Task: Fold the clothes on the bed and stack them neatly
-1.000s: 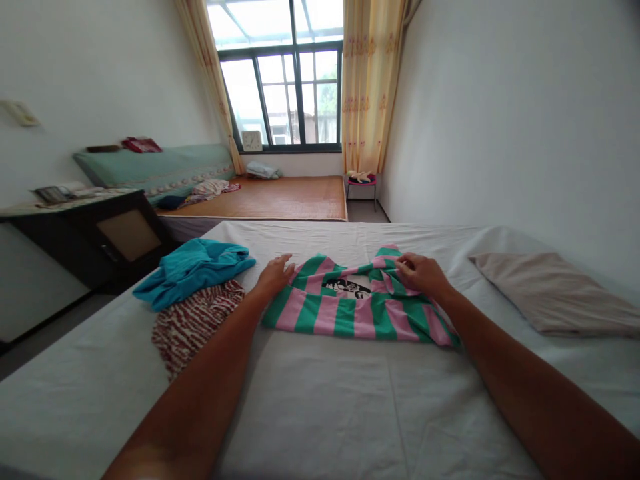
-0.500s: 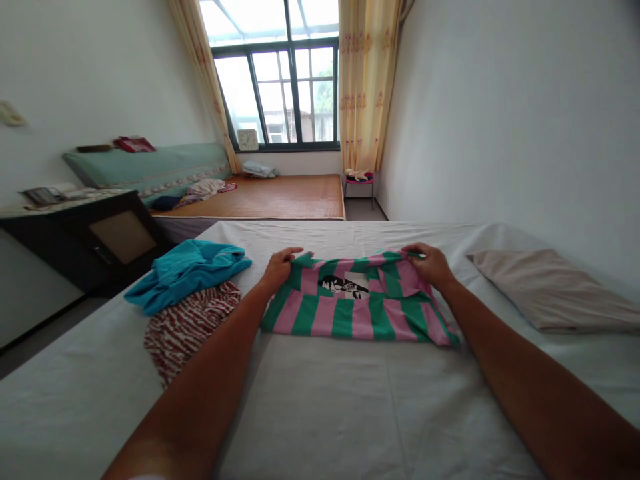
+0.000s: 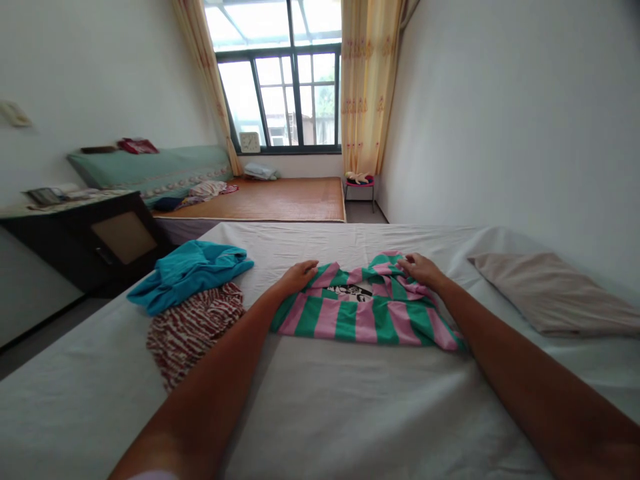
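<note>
A pink-and-green striped shirt (image 3: 367,321) lies folded into a wide, low shape on the white bedsheet, with a black-and-white print showing near its middle. My left hand (image 3: 300,272) is closed on its far left corner, the thumb mostly hidden. At the far right corner, the bent fingers of my right hand (image 3: 421,270) hold bunched cloth. The shirt's far edge is rumpled and dips between the two hands. Left of my left forearm lie a bright blue garment (image 3: 193,270) and, partly under it, a brown-and-white patterned garment (image 3: 197,330).
A beige folded cloth (image 3: 545,290) lies at the bed's right side. Beyond the white bedsheet (image 3: 320,413) stands another bed with a brown mat (image 3: 295,197). A dark cabinet (image 3: 120,230) is at left, a small pink stool (image 3: 367,181) by the curtain.
Both hands have moved inward, bringing the shirt's far corners closer together. The far edge has gone from nearly straight to rumpled, with cloth bunching by the right hand.
</note>
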`<state>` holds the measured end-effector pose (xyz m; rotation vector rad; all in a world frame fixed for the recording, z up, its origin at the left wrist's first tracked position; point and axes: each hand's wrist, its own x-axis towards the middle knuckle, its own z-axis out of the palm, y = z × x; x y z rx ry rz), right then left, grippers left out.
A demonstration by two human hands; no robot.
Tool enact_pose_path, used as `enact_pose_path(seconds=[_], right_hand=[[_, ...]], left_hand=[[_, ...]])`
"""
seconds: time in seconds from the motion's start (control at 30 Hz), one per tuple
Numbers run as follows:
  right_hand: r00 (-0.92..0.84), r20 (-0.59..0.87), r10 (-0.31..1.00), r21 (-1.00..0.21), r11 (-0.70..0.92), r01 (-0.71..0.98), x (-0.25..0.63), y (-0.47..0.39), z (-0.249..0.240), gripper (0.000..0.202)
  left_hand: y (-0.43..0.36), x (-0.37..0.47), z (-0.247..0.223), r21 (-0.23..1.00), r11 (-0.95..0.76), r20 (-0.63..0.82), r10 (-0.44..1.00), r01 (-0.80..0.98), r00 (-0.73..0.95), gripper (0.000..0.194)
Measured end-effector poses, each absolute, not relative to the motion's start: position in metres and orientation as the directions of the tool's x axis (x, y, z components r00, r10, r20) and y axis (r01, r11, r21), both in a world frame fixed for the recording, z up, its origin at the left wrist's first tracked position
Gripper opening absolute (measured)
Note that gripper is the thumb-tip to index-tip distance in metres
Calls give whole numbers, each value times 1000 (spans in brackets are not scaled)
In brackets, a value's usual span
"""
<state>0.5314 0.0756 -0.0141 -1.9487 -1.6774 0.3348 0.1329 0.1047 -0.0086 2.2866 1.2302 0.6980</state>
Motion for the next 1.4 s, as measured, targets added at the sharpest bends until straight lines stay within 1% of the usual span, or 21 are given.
enact_pose_path(seconds=[0.07,0.13,0.27,0.33,0.37,0.47,0.53,0.57,0.63,0.7,0.77,0.83,0.9,0.97,1.0,1.1,1.17,1.2,1.3,1.33,1.4], right_hand=[[167,152,974,-515,-66,855,524,85,-13,38],[134,141,981,-495,-47,868,517,93,-10,42],[105,129,986,-490,-28,871,514,106,4,42],[128,186,974,-496,-20,868,518,111,16,39],[154,246,957,-518,-5,855,521,113,22,37],[264,446,855,-685,136,716,527,116,40,29],[305,510,804,-785,289,548,526,111,48,26],[299,517,802,-809,344,477,525,105,51,25],[252,511,821,-833,402,379,522,88,56,25],[175,482,858,-851,411,327,520,64,59,26],[57,426,903,-867,390,309,521,37,61,29],[-139,307,942,-881,336,334,524,10,61,32],[-357,121,926,-885,264,385,526,-12,60,35],[-478,-31,878,-890,193,412,525,-28,54,38],[-489,-65,870,-897,163,410,522,-34,50,42],[-392,-33,919,-896,146,418,510,-41,35,57],[-306,34,951,-824,200,531,500,-40,26,63],[-274,66,959,-761,226,608,495,-40,23,61],[-226,162,961,-575,278,770,488,-37,19,34],[-209,205,956,-558,289,778,488,-37,20,26],[-155,311,938,-615,323,720,492,-37,23,22]], left_hand=[[103,137,-8,504,-513,207,853,695,480,45],[101,138,-7,458,-513,184,853,725,488,50],[98,135,-1,448,-470,133,876,760,464,62],[100,132,3,444,-471,156,878,762,452,57],[101,131,5,447,-470,191,881,761,433,50],[109,128,11,496,-427,336,897,756,286,24],[113,128,9,542,-437,413,882,718,225,17],[114,128,7,561,-459,428,873,689,233,17],[114,130,0,576,-492,397,866,653,304,27],[112,132,-8,559,-487,324,873,671,364,39],[110,133,-12,521,-475,289,880,709,377,42],[109,133,-13,499,-467,287,884,730,370,41],[110,132,-11,493,-464,277,885,736,373,42],[113,130,-10,491,-457,254,890,742,379,46],[114,130,-9,491,-450,243,893,745,379,49],[114,131,-9,500,-427,222,904,753,365,57],[112,134,-8,504,-441,237,897,742,373,59],[110,136,-8,499,-462,250,887,733,389,57],[102,141,-2,464,-533,265,845,707,464,39],[99,141,2,456,-551,266,834,699,484,31],[96,139,9,471,-592,306,805,654,508,17]])
